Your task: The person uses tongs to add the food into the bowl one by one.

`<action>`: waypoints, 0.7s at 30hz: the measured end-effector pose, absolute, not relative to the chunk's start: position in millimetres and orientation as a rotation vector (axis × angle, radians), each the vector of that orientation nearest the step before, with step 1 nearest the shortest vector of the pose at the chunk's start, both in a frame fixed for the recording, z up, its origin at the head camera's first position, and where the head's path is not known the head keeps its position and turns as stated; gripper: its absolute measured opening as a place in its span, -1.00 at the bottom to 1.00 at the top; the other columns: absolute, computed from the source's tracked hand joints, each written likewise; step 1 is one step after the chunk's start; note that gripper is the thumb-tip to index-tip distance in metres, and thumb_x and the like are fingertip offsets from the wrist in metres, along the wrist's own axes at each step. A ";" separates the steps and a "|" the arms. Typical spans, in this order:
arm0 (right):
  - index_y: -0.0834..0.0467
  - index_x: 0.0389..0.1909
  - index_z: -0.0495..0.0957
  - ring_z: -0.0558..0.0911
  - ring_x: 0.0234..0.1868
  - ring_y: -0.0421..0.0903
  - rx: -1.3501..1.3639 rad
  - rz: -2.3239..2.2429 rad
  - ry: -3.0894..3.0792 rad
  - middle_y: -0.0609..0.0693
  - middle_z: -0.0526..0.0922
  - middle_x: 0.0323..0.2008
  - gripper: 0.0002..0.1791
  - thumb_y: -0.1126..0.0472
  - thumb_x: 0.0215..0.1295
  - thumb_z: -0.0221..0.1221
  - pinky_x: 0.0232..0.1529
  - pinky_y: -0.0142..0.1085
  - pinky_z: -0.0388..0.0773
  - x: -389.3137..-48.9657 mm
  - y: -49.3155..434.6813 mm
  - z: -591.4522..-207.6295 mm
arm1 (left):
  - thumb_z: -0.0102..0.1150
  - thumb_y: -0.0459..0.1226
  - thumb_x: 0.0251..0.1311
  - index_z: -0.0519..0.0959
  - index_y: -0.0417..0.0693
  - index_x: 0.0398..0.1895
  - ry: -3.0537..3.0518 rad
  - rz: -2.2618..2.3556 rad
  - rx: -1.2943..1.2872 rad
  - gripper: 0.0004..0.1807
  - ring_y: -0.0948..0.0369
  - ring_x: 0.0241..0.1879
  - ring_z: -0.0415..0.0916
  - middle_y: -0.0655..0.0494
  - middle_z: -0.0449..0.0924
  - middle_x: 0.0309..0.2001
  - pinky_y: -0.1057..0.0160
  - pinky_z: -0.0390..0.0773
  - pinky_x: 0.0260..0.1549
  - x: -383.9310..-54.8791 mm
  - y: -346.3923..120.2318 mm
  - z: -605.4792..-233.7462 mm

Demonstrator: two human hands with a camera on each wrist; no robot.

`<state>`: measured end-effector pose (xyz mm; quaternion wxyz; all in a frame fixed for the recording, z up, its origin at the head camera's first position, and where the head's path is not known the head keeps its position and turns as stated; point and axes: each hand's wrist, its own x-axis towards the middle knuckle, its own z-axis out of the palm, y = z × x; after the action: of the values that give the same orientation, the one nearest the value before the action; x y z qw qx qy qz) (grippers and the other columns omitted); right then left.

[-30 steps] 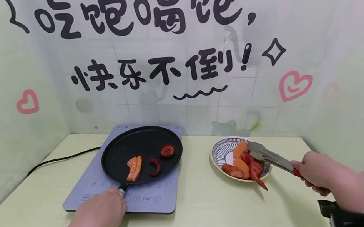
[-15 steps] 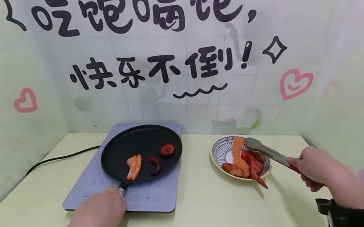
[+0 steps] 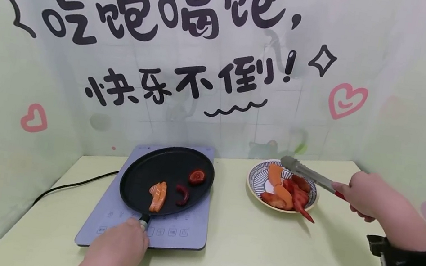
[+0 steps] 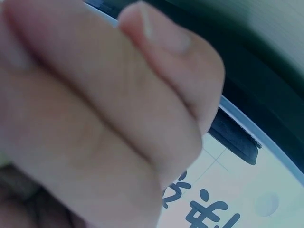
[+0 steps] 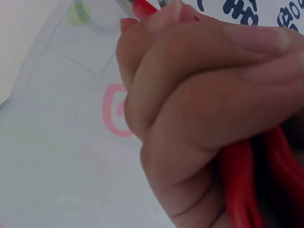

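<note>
In the head view my left hand (image 3: 119, 245) grips the handle of a black frying pan (image 3: 150, 174), which sits on an induction cooktop (image 3: 191, 239). An orange salmon-like slice (image 3: 157, 196), a curled dark red piece (image 3: 182, 195) and a round red slice (image 3: 197, 176) lie in the pan. My right hand (image 3: 365, 195) holds metal tongs (image 3: 313, 175) by their red grips (image 5: 237, 180). The tongs' tips overlap the plate's (image 3: 256, 180) far rim, beside an orange strip (image 3: 275, 174). A second orange strip (image 3: 283, 195) and red food pieces (image 3: 297, 194) also lie on that patterned plate.
A pale yellow table (image 3: 253, 252) carries the cooktop at left and the plate at right. From the cooktop a black cord (image 3: 75, 184) runs left. A wall (image 3: 233, 136) with large lettering stands right behind both.
The tongs have risen and drawn away from the orange strip at the plate's back, which now lies apart from their tips and leans the other way. My left hand stays on the pan handle.
</note>
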<state>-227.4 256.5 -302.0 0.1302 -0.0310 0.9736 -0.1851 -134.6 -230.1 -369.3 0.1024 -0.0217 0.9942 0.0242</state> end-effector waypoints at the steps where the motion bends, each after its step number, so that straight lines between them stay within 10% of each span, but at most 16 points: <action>1: 0.22 -0.55 0.46 0.47 -0.69 -0.13 -0.104 -0.518 2.851 -0.04 0.49 -0.68 -0.48 0.00 0.64 0.01 -0.49 -0.23 0.47 -225.9 253.9 -303.2 | 0.07 -0.18 0.55 0.53 -0.34 -0.16 2.936 0.088 -0.081 -0.68 0.06 -0.51 0.42 -0.01 0.43 -0.34 0.03 0.55 -0.49 -133.8 -229.6 -369.6; 21: 0.11 -0.55 0.47 0.34 -0.59 -0.10 -0.209 -0.268 3.084 -0.02 0.44 -0.62 -0.79 0.36 0.27 0.14 -0.53 -0.20 0.24 -193.9 195.8 -306.8 | 0.07 -0.18 0.56 0.53 -0.29 -0.21 2.947 0.072 -0.094 -0.70 0.05 -0.50 0.41 -0.01 0.42 -0.34 0.04 0.53 -0.49 -131.5 -229.8 -369.5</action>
<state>-193.9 195.8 -306.8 0.0196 -0.0673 0.9938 -0.0864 -131.5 -229.8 -369.5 0.0958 -0.0319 0.9946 0.0243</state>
